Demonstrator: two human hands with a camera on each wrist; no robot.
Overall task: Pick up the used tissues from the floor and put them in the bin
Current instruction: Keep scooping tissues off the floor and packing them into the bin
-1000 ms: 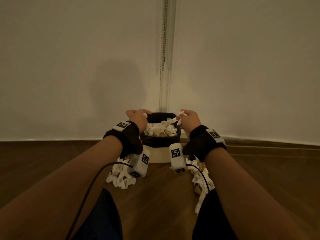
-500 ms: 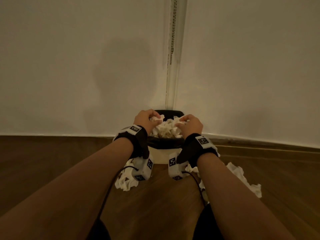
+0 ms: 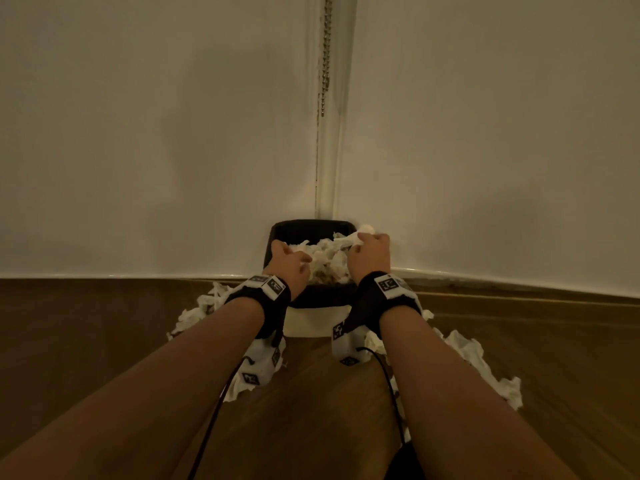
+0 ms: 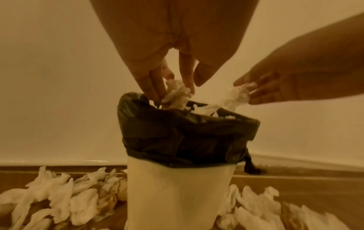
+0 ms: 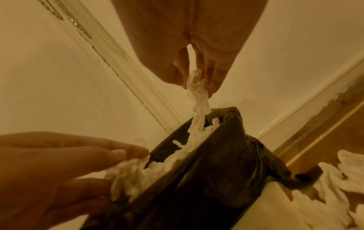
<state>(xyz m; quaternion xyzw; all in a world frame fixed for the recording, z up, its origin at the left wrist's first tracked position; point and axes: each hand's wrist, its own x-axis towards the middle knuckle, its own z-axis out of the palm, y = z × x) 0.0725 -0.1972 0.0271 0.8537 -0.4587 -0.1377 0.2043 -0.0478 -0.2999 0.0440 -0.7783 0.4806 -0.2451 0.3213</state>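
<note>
White bin [image 3: 313,320] with black liner [image 4: 183,138] stands upright in the corner, heaped with crumpled tissues [image 3: 325,259]; more tissues [image 4: 59,200] strew the floor on both sides

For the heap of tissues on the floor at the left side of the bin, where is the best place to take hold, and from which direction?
Probably from above, at the raised crumpled peaks of the left tissue heap. The pieces lie loose and low on the wooden floor, so fingers closing downward over the top should gather several at once. The bin blocks any approach from its side.
</note>
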